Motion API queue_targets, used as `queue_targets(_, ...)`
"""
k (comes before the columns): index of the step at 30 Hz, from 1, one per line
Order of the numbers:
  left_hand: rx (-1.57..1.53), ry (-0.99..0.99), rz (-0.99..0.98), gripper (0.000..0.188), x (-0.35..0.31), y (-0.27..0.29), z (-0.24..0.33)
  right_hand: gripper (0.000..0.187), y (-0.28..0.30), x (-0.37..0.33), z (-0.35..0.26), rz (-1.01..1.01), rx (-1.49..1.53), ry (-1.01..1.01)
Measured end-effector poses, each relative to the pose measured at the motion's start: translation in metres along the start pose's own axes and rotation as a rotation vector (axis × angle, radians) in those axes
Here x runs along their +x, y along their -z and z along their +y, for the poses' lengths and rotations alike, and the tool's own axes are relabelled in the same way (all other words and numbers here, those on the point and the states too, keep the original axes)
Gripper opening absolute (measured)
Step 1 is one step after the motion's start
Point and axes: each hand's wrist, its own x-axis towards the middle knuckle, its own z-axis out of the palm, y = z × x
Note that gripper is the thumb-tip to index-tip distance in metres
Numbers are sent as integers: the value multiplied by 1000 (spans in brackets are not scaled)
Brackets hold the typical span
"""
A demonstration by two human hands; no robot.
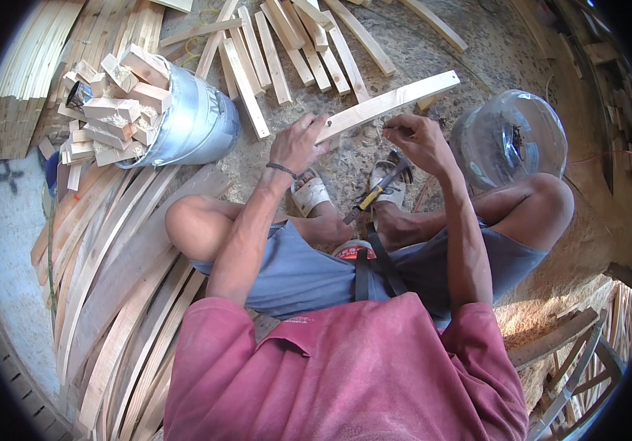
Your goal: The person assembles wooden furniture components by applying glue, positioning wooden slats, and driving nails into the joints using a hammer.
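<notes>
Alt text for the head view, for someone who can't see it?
A person grips one end of a pale wooden bar in the left hand; the right hand, curled, is close beside it. A hammer lies near the feet, with a bucket heaped with wood blocks at left and a clear tub at right.

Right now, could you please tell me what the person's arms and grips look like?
Below short, wine-red sleeves, both arms are bare. A thin, dark bracelet circles the left wrist; the right shows none. The left grip and right grip wear no gloves.
</notes>
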Motion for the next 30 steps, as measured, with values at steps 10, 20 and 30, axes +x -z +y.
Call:
queue_targets(10,6,-27,40,63,3,-1,-5,23,2,-2,4,9,-25,50)
queue_targets(20,-74,-24,60,60,13,5,6,23,3,-1,3,-5,-63,38)
queue_targets(30,-46,-67,63,59,17,-2,5,22,4,2,7,-2,-116,34)
